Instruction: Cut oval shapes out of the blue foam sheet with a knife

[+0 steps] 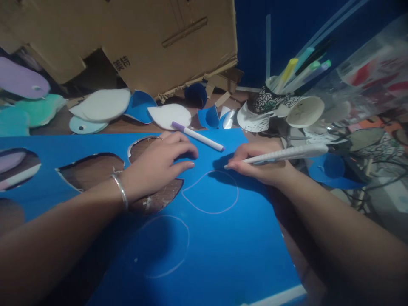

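A blue sheet (223, 246) with several leaf-shaped holes lies in front of me. My left hand (159, 161), with a silver bangle on the wrist, rests on it beside the holes, fingers loosely spread and holding nothing. My right hand (261, 163) is closed around a slim white ribbed craft knife (287, 154). Its tip is by the upper edge of a pale drawn teardrop outline (238, 193); whether it touches the sheet I cannot tell. A second, fainter outline (188, 238) is nearer to me. Beyond my hands lies a white marker (200, 138) with a purple cap.
Behind the sheet lie white leaf-shaped pieces (102, 104), curled blue scraps (208, 117) and fish-like cut-outs, one purple (22, 78). Cardboard (178, 46) stands at the back. To the right are a patterned cup (266, 100) of markers, paper rolls (305, 111) and cables.
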`<state>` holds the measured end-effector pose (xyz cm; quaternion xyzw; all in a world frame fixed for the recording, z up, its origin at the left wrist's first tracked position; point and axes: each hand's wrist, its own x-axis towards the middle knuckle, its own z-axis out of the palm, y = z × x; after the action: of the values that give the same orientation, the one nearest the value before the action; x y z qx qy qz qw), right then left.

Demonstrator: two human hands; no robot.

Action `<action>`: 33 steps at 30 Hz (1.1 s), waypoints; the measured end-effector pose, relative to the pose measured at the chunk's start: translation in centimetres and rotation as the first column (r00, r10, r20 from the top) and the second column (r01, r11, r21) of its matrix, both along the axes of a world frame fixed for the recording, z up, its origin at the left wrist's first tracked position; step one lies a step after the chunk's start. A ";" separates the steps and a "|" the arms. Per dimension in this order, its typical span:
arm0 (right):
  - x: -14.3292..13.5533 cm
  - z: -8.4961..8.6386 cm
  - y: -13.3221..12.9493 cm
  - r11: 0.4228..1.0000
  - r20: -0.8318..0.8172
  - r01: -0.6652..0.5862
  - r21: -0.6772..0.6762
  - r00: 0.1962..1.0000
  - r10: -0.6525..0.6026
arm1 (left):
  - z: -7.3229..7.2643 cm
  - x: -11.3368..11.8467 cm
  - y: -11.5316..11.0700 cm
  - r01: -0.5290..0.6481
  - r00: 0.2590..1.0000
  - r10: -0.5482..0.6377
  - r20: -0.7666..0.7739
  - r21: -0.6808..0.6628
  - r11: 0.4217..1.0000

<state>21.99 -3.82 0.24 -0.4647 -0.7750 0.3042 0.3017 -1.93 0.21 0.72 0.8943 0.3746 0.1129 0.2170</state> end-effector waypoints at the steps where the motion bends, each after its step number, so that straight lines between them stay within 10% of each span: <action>1: 0.0 0.0 0.0 1.000 0.002 0.001 0.003 1.000 -0.001 | 0.0 0.0 0.0 -0.001 1.000 0.001 -0.001 0.000 1.000; 33: -0.1 1.4 -0.1 0.986 0.193 -0.071 0.152 0.980 0.040 | 0.0 0.0 0.0 -0.010 1.000 0.010 -0.007 0.002 1.000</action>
<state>21.89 -3.88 1.63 -0.4443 -0.8345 0.2045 0.2538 -1.90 0.21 0.69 0.8931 0.3796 0.1114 0.2141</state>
